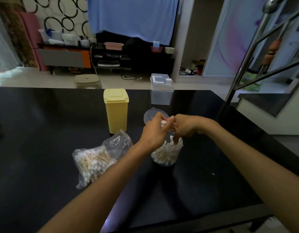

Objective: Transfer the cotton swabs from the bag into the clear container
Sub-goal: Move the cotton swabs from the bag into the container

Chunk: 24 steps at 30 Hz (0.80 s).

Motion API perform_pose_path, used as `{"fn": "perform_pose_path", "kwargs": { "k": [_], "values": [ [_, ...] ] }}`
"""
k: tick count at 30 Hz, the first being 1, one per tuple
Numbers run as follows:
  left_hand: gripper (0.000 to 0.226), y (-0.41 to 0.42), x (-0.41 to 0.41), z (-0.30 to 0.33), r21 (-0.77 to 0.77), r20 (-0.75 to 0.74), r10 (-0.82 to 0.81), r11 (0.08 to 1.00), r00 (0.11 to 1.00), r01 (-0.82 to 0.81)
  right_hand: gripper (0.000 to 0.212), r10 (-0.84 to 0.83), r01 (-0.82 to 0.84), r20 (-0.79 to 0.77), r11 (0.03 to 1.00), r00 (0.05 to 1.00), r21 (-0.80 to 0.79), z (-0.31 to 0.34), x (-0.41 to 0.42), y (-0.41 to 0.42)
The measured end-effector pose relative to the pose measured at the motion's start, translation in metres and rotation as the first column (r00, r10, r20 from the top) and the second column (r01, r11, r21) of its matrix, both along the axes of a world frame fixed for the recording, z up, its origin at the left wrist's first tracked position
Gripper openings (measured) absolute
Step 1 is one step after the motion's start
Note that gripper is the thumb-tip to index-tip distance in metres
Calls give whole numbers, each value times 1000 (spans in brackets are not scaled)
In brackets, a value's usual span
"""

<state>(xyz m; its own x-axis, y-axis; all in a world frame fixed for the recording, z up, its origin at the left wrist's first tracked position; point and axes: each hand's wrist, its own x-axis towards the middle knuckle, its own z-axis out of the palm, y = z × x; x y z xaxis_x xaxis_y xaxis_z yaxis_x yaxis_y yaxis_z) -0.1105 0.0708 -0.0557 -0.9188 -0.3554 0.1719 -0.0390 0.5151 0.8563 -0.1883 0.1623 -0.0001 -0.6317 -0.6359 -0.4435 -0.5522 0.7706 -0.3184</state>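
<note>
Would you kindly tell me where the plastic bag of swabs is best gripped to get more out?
Probably pinch the bag at its open, crumpled mouth, coming from above on the side facing the clear container. The swabs lie bunched at the closed near end, so the mouth film is loose and free.

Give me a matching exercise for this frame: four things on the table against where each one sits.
Things:
1. plastic bag
2. yellow bin
3. round lid
4. clear container

Places:
A. below both hands
B. on the table, just behind the hands
C. lying left of the container
D. upright behind the bag

Pairs: 1-C, 2-D, 3-B, 4-A
</note>
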Motion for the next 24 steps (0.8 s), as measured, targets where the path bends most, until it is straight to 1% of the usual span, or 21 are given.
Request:
{"fn": "perform_pose_path", "kwargs": {
  "k": [2,4,7,9,11,12,14,16,18,19,21,24],
  "values": [
    [20,-1,2,0,45,-42,9,999,999,-7,41,5,-1,67,999,998,-48,3,-1,3],
    [18,-4,4,1,81,-76,37,996,996,-31,39,7,28,213,987,977,-160,7,-2,9],
    [18,-6,5,4,57,-96,84,995,992,-79,45,32,107,397,940,917,-325,10,-3,21],
    [18,-8,4,4,30,-103,116,993,988,-114,46,48,191,487,883,872,-429,7,-2,27],
    [19,-10,3,5,23,-109,140,990,984,-138,37,40,306,545,792,838,-528,-1,4,29],
    [19,-10,2,4,20,-115,144,990,983,-143,35,14,352,537,741,844,-572,-6,8,27],
    [19,-8,1,4,13,-127,136,991,982,-136,40,-86,377,426,642,901,-668,-19,13,21],
    [19,-2,-1,5,30,-133,112,994,985,-109,41,-205,335,265,549,942,-766,-30,15,14],
    [19,4,-3,6,77,-123,98,993,987,-89,37,-277,253,126,490,953,-834,-35,14,10],
    [18,5,-4,6,97,-114,93,992,989,-82,34,-286,209,71,488,955,-848,-36,13,11],
    [20,5,-5,6,134,-97,80,989,992,-67,28,-275,142,-5,514,961,-846,-35,11,11],
    [27,5,-7,7,126,-76,95,988,993,-85,25,-258,93,-54,526,964,-845,-36,10,9]
  ]
}}
